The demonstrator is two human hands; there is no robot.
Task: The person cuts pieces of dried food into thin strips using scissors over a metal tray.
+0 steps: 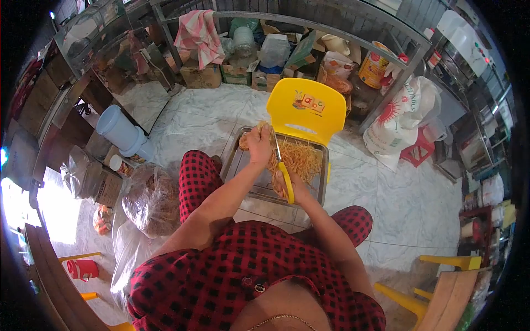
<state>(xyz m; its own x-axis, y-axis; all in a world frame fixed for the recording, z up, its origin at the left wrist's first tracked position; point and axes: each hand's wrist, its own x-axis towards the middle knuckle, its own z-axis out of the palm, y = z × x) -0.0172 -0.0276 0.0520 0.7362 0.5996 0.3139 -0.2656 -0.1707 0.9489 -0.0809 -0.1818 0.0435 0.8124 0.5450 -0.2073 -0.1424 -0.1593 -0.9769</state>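
Observation:
My right hand (296, 186) is wrapped round the yellow handles of a pair of scissors (285, 174), whose blades point up toward my other hand. Closed over the far left part of the tray, my left hand (259, 145) grips a small bunch of pale strips (262, 126); the scissor blades reach close beside it. Both hands are above a rectangular metal tray (326, 175). A heap of thin yellowish-brown dried strips (302, 159) fills its right side. At the tray's upper left corner is a brownish piece (243, 142), partly hidden by my left hand.
A yellow child's chair (307, 118) stands under or behind the tray. To the left are a clear plastic bag (150, 199) of brown stuff and white buckets (117, 128). A white sack (400, 124) leans at the right. Boxes (201, 76) line the metal rack at the back.

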